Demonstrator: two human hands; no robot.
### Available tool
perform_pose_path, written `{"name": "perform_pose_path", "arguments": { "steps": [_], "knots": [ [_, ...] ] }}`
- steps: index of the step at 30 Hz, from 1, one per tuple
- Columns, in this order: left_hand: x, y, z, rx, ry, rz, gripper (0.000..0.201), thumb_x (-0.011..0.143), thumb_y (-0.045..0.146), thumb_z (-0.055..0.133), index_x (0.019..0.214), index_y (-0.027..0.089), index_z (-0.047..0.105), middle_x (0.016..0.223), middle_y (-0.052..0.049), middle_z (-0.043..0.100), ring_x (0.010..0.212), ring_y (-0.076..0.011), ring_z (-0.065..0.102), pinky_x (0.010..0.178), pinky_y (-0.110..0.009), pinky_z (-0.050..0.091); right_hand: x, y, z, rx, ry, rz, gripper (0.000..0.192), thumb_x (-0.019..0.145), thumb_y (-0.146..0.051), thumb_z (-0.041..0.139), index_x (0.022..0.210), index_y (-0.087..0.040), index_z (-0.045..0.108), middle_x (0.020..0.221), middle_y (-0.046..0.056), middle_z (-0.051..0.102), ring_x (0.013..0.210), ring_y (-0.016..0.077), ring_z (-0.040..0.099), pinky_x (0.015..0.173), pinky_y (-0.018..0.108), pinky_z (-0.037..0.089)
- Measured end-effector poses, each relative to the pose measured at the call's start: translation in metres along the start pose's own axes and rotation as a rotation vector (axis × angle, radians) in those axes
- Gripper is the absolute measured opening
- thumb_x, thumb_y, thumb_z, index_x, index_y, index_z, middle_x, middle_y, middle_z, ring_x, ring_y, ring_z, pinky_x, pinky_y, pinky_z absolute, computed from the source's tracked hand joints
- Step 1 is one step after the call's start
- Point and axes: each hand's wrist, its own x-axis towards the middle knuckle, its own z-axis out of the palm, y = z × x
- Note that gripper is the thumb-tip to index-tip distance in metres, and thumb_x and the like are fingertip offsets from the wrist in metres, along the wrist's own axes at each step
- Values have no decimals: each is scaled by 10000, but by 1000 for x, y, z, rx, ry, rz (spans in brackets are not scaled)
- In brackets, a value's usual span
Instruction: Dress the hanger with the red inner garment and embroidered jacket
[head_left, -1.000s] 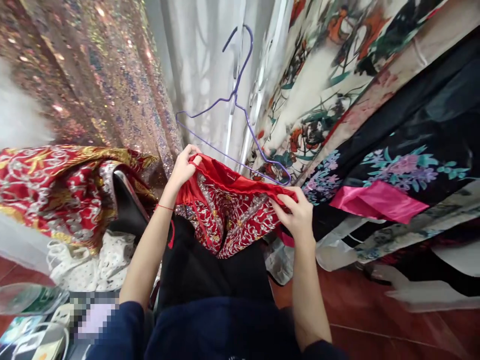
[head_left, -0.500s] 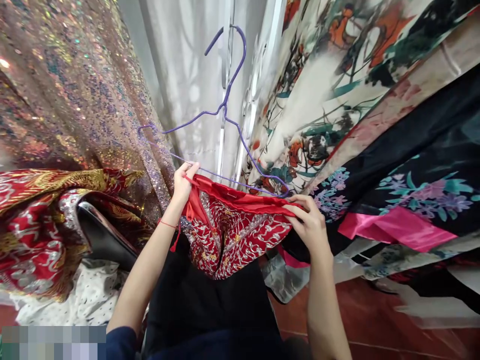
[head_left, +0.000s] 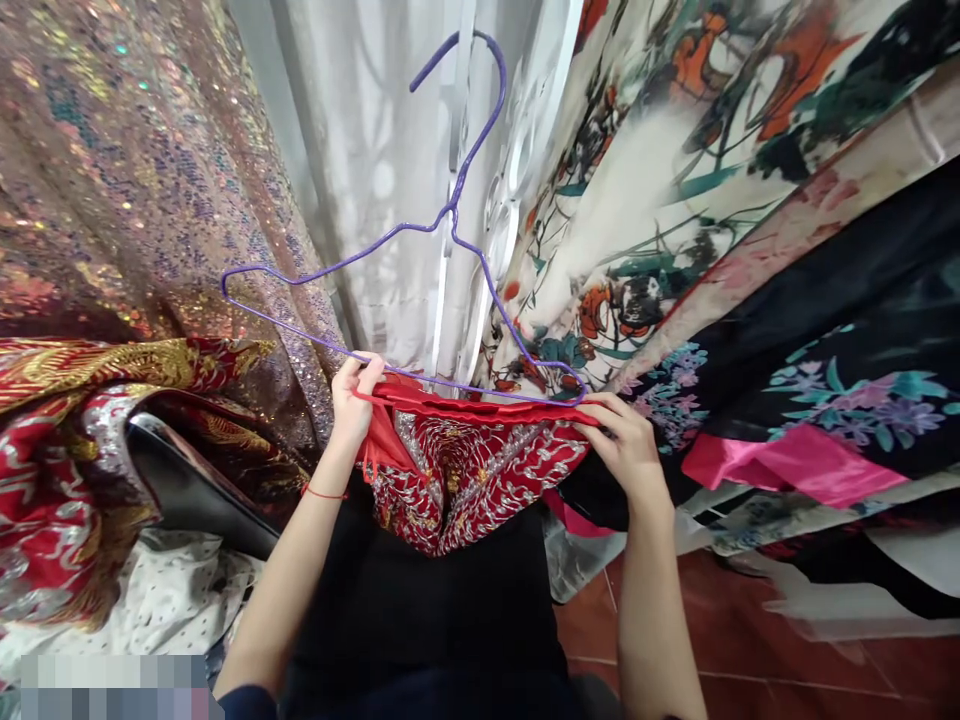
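A red garment [head_left: 502, 470] with silver and gold embroidery hangs between my hands, its plain red waistband stretched nearly level. My left hand [head_left: 355, 400] is closed on the waistband's left end, the fingers also against the hanger's lower bar. At the other end my right hand [head_left: 622, 440] pinches the waistband beside the hanger's right corner. The purple wire hanger [head_left: 454, 210] stands hook up behind the garment's top edge, its bottom bar running along the waistband. Whether the garment is clipped to the hanger cannot be made out.
A sequinned fabric [head_left: 150, 180] hangs at left, above red-and-gold embroidered clothing [head_left: 45, 480] over a black chair back [head_left: 195, 480]. White dotted cloth [head_left: 172, 590] lies below. At right hang a floral print garment [head_left: 645, 180] and a black flowered one [head_left: 825, 300], over red floor tiles [head_left: 660, 640].
The hanger's left corner has swung left and down, toward me. My left hand has moved slightly left and lower with the waistband. My right hand stays almost in place.
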Motion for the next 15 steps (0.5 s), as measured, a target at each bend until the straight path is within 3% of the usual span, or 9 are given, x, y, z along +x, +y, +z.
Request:
{"name": "perform_pose_path", "arguments": {
  "steps": [7,15],
  "knots": [
    [-5,8,-5,-15,50,8,400,690,540,768,737,189,581,644,35,547,543,-77,458,559,-209,399,9,-10,-4,82,109,-84,115,902,-222,629,891,-229,744,968,56,705,872,197,696,776,328,565],
    [-14,12,-8,83,25,85,356,740,518,746,703,184,628,588,33,532,517,-80,427,523,-209,366,17,-17,-5,94,241,-90,102,861,-204,671,871,-247,763,981,59,697,883,212,690,758,366,578]
  ]
}}
